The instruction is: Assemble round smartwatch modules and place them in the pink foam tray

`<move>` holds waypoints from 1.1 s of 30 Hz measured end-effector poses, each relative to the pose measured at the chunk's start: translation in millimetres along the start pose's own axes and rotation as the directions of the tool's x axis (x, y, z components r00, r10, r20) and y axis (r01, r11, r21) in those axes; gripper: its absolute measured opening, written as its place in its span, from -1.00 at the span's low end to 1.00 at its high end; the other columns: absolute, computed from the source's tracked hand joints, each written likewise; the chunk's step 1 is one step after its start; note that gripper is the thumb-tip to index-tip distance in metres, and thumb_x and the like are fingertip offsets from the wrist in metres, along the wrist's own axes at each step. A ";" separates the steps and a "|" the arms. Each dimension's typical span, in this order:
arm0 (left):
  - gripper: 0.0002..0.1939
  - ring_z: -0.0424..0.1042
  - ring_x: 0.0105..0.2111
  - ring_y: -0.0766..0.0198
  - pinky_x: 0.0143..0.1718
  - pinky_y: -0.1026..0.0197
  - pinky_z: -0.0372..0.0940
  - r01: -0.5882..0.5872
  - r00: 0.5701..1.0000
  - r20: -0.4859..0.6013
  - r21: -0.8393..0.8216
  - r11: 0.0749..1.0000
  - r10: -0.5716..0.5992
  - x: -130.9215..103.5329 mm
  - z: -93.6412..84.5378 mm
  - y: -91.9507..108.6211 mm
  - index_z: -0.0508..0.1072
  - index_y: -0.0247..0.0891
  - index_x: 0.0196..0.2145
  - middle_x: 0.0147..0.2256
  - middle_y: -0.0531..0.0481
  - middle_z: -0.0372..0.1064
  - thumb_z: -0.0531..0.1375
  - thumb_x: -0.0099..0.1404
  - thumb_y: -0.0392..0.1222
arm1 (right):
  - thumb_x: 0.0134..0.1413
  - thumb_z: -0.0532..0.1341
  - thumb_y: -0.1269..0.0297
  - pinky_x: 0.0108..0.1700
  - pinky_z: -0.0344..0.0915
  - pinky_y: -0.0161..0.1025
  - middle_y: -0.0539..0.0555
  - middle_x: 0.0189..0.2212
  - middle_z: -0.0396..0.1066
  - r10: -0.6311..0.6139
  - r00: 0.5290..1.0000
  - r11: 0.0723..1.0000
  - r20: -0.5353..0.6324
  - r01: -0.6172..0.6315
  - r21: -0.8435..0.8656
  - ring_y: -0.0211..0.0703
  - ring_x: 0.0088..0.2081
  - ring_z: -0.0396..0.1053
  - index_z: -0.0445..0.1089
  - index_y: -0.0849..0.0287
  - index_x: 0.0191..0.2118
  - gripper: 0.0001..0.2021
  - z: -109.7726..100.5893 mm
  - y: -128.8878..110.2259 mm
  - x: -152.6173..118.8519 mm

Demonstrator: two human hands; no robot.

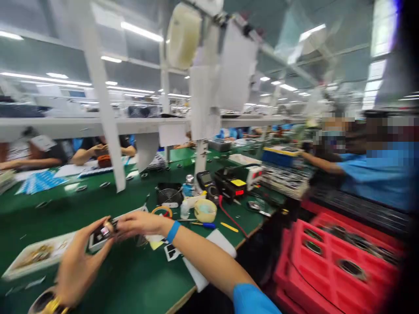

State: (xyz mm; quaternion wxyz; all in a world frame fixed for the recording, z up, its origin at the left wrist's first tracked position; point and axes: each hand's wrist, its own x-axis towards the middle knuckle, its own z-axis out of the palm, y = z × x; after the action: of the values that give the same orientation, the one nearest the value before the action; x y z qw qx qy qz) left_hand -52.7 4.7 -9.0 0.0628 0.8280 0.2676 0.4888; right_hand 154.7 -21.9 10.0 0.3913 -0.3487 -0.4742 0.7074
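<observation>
My left hand [78,261], with a gold-coloured watch at its wrist, pinches a small dark part with a copper-pink shine [108,227] between thumb and fingertips. From the right, my right hand [135,222] reaches to the same part, its fingers bent and closed against it; blur hides the exact grip. A blue band [173,231] circles my right wrist. Behind my hands lies a narrow white tray [95,248] with dark contents. To the left, a white tray [11,271] holds small brass-coloured pieces.
On the green mat stand a tape roll [205,211], a small fan [169,195], a multimeter [207,183] and a black device with a red display [231,185]. Red foam trays [296,257] with round parts are at right. A co-worker in blue [386,174] sits beyond them.
</observation>
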 end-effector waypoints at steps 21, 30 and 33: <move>-0.54 0.47 -0.03 0.26 0.06 0.18 0.37 0.028 0.997 0.078 -0.103 0.994 -0.020 0.8 2.2 30.6 0.36 -0.20 0.12 0.01 -0.07 0.46 0.28 0.28 -0.30 | 0.07 0.28 -0.06 0.20 0.42 -0.30 0.11 0.01 0.26 0.015 0.998 0.999 0.060 -0.018 0.042 -0.46 -0.01 0.35 0.12 0.31 -0.08 -0.44 -12.7 12.1 -21.0; -0.57 0.46 0.00 0.23 0.08 0.16 0.36 -0.026 0.997 0.067 -0.105 0.994 0.033 2.6 3.1 30.6 0.38 -0.21 0.11 0.00 -0.09 0.47 0.28 0.29 -0.31 | 0.04 0.31 -0.02 0.17 0.42 -0.31 0.11 -0.04 0.25 0.014 0.999 0.999 0.038 -0.015 0.040 -0.48 -0.04 0.34 0.11 0.34 -0.13 -0.45 -11.3 12.8 -20.8; -0.55 0.44 0.04 0.20 0.11 0.13 0.35 -0.046 0.996 0.068 -0.105 0.993 0.053 1.7 4.0 29.4 0.39 -0.20 0.12 0.03 -0.11 0.45 0.29 0.29 -0.31 | 0.04 0.31 -0.05 0.16 0.41 -0.33 0.12 -0.06 0.25 0.000 0.999 1.000 0.044 -0.001 0.012 -0.47 -0.05 0.33 0.12 0.36 -0.13 -0.43 -12.1 14.8 -18.7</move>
State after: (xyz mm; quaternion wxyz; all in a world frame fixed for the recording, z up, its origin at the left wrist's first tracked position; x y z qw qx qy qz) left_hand -37.4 -18.8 1.0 0.1029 0.8467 0.2188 0.4740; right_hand 170.3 -37.2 -5.3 0.3827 -0.3310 -0.4783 0.7178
